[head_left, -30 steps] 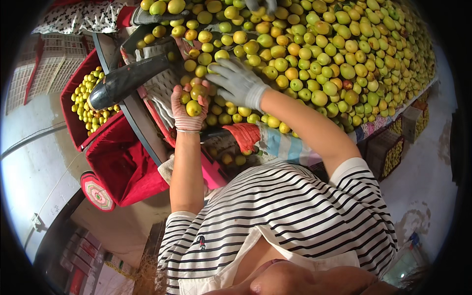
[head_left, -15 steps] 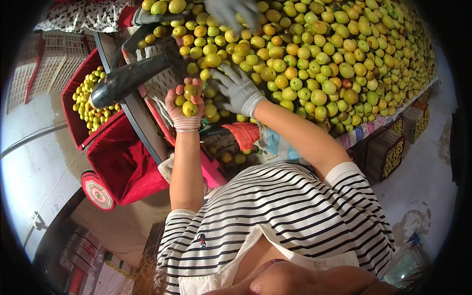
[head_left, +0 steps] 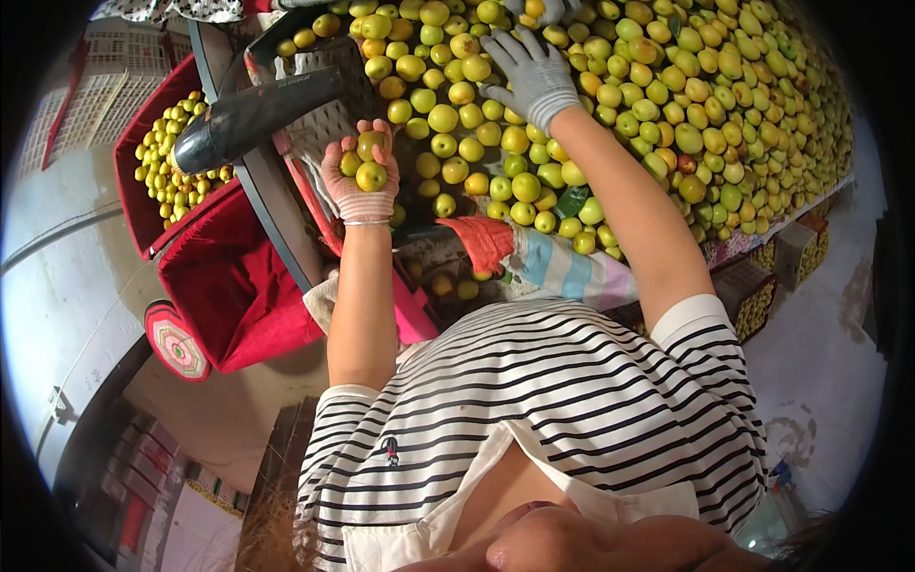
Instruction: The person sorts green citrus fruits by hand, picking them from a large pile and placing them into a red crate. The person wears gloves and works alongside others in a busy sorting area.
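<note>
Palm up, my left hand (head_left: 358,202), in a striped fingerless glove, cups a few round yellow-green fruits (head_left: 371,176) that look like jujubes. Its bare fingertips curl around them. My right hand (head_left: 536,84), in a grey glove, reaches farther out and rests on the wide fruit pile (head_left: 667,100) with its fingers spread. No fruit shows in its grip, though its palm is hidden. Between my hands, scattered fruits (head_left: 441,118) lie on a dark surface. A green leaf (head_left: 572,202) lies among the nearer fruits.
Left of my left hand, a black tapered tube (head_left: 253,114) juts over the metal edge. Beyond it are a red-lined bin of fruit (head_left: 143,205) and red cloth (head_left: 243,296). Another person's grey-gloved hand (head_left: 553,11) is at the far edge. Fruit crates (head_left: 753,310) stand lower right.
My right hand has moved away from beside my left hand, farther out and to the right. Fruits between my hands now lie more spread out. My left hand keeps its fruits.
</note>
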`<state>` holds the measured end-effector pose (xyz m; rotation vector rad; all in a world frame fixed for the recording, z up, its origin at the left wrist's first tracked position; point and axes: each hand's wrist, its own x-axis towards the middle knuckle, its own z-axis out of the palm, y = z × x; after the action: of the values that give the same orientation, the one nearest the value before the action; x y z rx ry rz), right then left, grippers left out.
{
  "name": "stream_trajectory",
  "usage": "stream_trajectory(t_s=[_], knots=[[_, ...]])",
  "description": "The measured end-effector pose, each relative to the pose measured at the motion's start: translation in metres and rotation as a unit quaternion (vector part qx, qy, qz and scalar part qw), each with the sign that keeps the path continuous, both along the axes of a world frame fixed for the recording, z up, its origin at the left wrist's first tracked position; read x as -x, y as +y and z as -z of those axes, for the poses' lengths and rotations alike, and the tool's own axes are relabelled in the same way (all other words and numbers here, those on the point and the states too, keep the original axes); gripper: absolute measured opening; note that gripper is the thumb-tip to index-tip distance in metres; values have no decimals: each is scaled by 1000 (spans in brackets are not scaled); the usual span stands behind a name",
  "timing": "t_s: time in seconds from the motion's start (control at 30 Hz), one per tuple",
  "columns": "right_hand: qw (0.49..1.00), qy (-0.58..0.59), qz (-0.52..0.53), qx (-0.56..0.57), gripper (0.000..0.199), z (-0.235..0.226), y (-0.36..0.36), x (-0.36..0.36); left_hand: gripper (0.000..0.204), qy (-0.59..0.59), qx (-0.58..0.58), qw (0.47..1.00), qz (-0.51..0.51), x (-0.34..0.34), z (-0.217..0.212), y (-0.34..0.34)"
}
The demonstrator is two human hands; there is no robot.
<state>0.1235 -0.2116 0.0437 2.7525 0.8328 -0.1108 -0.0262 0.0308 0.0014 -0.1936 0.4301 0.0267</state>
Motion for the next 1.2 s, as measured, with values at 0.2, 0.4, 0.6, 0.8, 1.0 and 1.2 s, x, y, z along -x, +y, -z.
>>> stream_trajectory(t_s=[0.2,0.4,0.6,0.8,1.0,1.2], knots=[[994,12,54,89,77,-9,55,32,16,13,-1,1000,6,-2,0,-1],[953,155,-9,-261,47,-4,26,48,17,0,3,1000,5,-3,1,0],[919,253,71,-293,26,-51,-15,52,18,8,-20,1000,-1,-2,-1,-3],[988,97,-69,-94,41,-9,27,92,18,-5,-57,998,32,-3,2,-3],[985,140,-10,-101,57,-15,58,71,19,6,-30,999,42,-2,-1,-3],[989,90,89,-72,43,4,97,72,18,42,-72,996,27,-1,-3,-4]])
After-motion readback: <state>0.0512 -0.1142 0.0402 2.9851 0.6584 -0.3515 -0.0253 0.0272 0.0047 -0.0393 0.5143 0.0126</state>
